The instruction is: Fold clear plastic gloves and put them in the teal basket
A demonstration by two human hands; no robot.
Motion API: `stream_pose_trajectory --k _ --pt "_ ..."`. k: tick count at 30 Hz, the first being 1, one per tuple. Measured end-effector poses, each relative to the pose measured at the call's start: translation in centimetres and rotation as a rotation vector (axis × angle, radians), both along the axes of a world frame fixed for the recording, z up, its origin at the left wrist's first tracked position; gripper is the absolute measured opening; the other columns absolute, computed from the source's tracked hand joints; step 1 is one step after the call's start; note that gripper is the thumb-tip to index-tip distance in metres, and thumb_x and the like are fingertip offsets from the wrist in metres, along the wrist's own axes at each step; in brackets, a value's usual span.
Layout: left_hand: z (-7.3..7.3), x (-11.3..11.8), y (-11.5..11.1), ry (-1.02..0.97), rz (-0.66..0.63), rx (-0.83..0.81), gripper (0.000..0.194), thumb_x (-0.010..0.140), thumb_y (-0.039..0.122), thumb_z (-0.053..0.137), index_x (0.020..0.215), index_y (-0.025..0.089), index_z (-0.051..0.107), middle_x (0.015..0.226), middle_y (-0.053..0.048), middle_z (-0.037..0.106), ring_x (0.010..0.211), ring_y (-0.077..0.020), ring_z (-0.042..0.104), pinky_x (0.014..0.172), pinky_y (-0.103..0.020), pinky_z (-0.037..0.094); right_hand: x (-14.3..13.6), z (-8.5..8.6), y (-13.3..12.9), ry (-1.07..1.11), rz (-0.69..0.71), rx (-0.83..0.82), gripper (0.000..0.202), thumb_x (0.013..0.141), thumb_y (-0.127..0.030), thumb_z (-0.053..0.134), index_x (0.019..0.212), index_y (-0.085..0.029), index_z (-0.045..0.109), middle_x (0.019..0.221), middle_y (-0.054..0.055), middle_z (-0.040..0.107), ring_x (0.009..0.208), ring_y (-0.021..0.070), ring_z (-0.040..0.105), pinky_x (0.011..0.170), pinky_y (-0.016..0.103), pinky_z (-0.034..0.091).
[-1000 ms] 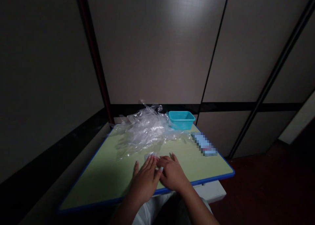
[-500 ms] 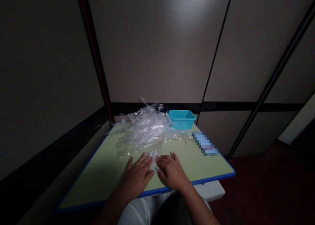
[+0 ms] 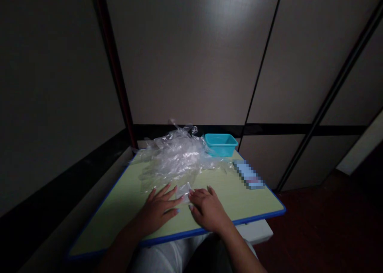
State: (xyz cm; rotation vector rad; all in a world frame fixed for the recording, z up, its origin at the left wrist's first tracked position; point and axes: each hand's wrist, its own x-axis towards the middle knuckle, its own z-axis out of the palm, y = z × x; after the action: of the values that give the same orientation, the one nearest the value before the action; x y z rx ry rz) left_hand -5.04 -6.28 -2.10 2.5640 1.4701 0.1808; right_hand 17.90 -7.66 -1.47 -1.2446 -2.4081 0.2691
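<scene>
A small folded piece of clear plastic [image 3: 183,193] lies flat on the table between my two hands. My left hand [image 3: 158,209] rests with its fingers spread, and one fingertip reaches the plastic's lower left edge. At the plastic's right side, my right hand [image 3: 208,207] lies palm down with its fingers stretched out and its fingertips on the edge. Just beyond both hands spreads a loose heap of crumpled clear plastic bags [image 3: 179,153].
The pale green table [image 3: 119,221] has a blue rim. At its back right stands a turquoise plastic basket [image 3: 221,147]. A blurred-out flat phone-like object [image 3: 249,175] lies near the right edge. Panelled doors [image 3: 191,57] rise directly behind the table.
My left hand has slid left and its fingers have spread wider, uncovering more of the small folded plastic. My right hand has barely moved.
</scene>
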Motion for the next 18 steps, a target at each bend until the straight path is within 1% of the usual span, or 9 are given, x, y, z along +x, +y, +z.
stream_pose_trajectory --k 5,9,11,13,16,18 --pt "0.0 -0.4 -0.2 0.005 0.0 0.027 0.044 0.087 0.053 0.043 0.13 0.049 0.037 0.147 0.005 0.03 0.139 -0.0291 0.014 0.106 -0.062 0.01 0.0 0.0 -0.2 -0.006 0.002 0.018 0.04 0.085 -0.03 0.047 0.124 -0.026 0.052 0.129 0.005 0.055 0.119 0.0219 0.044 0.106 0.05 0.013" --pt "-0.1 -0.2 -0.5 0.009 0.002 0.055 0.045 0.086 0.057 0.042 0.13 0.05 0.038 0.148 0.004 0.029 0.138 -0.0308 0.015 0.105 -0.063 0.01 0.1 0.5 -0.1 0.014 0.024 -0.007 0.043 0.088 -0.033 0.045 0.131 -0.028 0.046 0.139 0.004 0.045 0.127 0.0208 0.036 0.107 0.049 0.012" --pt "-0.2 -0.2 -0.5 -0.006 -0.005 0.075 0.045 0.085 0.059 0.041 0.129 0.049 0.04 0.147 0.004 0.03 0.138 -0.0317 0.016 0.104 -0.064 0.009 0.1 1.0 0.2 0.031 0.098 -0.051 0.045 0.09 -0.033 0.042 0.135 -0.029 0.04 0.14 0.004 0.042 0.129 0.0189 0.034 0.108 0.049 0.012" --pt "-0.3 -0.3 -0.5 -0.022 -0.014 0.096 0.045 0.085 0.06 0.042 0.128 0.048 0.042 0.148 0.003 0.03 0.138 -0.0324 0.016 0.104 -0.065 0.009 0.1 1.7 0.8 0.026 0.207 -0.111 0.044 0.092 -0.035 0.038 0.136 -0.029 0.038 0.14 0.003 0.043 0.131 0.0181 0.033 0.108 0.049 0.011" --pt "-0.3 -0.3 -0.5 -0.044 -0.039 0.118 0.045 0.084 0.06 0.043 0.127 0.047 0.046 0.148 0.003 0.029 0.138 -0.0331 0.015 0.104 -0.065 0.011 0.0 2.5 2.1 -0.03 0.344 -0.199 0.044 0.094 -0.039 0.036 0.137 -0.031 0.038 0.142 0.002 0.039 0.134 0.0201 0.028 0.108 0.053 0.007" --pt "-0.4 -0.3 -0.6 -0.059 -0.056 0.125 0.043 0.084 0.059 0.043 0.126 0.047 0.047 0.147 0.005 0.032 0.138 -0.0322 0.016 0.104 -0.064 0.012 -0.2 2.7 2.9 -0.07 0.397 -0.231 0.045 0.094 -0.041 0.035 0.138 -0.032 0.035 0.145 0.002 0.034 0.136 0.0213 0.024 0.107 0.056 0.004"
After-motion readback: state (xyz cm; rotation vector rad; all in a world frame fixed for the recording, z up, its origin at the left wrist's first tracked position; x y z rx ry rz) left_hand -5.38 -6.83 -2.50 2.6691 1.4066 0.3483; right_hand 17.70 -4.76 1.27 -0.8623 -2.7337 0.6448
